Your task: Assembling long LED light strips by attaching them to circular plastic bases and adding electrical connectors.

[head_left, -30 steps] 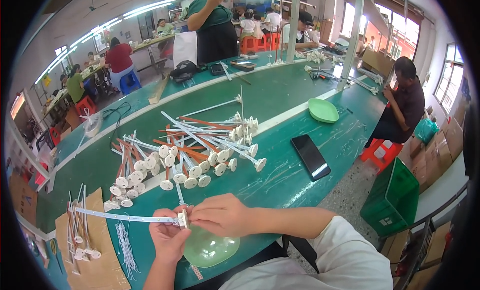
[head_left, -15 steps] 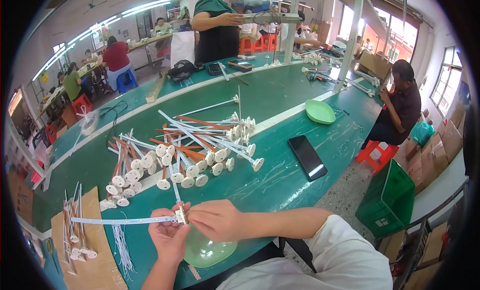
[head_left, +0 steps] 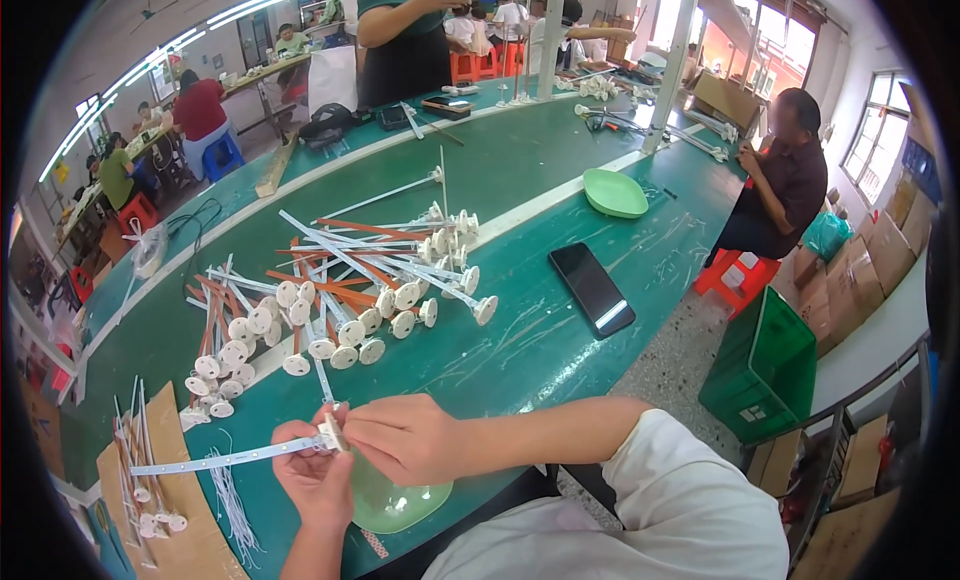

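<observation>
My left hand grips a white round end cap between thumb and fingers. From the cap, one LED strip with small yellowish dots runs out to the left, and a second light strip points away toward the pile. My right hand is closed in a pinch against the cap's right side; whatever its fingertips hold is hidden. Below both hands sits a pale green dish, partly covered by them. Thin white wires lie in a bundle left of my left hand.
Beyond my hands lies a pile of strips with round white caps. More strips rest on cardboard at left. A black phone and another green dish are to the right. Other people sit or stand around; a green crate stands on the floor.
The whole view has shifted, so the table and pile appear further left and higher. Both hands keep hold at the cap; the LED strip tilts more, its free end lower.
</observation>
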Demonstrator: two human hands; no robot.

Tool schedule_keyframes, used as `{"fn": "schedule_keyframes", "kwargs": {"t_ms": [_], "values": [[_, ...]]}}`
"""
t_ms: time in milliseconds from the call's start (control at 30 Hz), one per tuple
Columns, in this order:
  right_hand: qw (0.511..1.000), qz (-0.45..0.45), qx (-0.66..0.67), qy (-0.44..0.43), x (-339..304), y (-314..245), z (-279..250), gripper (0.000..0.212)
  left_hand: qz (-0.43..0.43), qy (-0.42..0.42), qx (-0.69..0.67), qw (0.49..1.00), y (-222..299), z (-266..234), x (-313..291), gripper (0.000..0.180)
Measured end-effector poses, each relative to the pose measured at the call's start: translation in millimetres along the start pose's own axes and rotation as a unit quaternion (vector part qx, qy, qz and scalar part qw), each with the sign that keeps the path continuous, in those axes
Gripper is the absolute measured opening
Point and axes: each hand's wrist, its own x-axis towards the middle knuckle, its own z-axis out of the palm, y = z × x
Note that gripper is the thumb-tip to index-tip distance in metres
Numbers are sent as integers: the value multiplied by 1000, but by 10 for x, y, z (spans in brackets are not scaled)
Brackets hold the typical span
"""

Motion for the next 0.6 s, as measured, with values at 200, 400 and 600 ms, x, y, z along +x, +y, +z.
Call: {"fn": "schedule_keyframes", "kwargs": {"t_ms": [200,400,600], "values": [[1000,7,9,3,-17,-31,-20,20,22,-63,-18,998,80,-17,27,44],[1000,7,-2,-15,-28,-33,-15,20,4,12,-17,1000,43,26,23,43],[1000,4,-14,-9,-24,-33,4,22,3,2,-37,999,0,45,-8,42]]}}
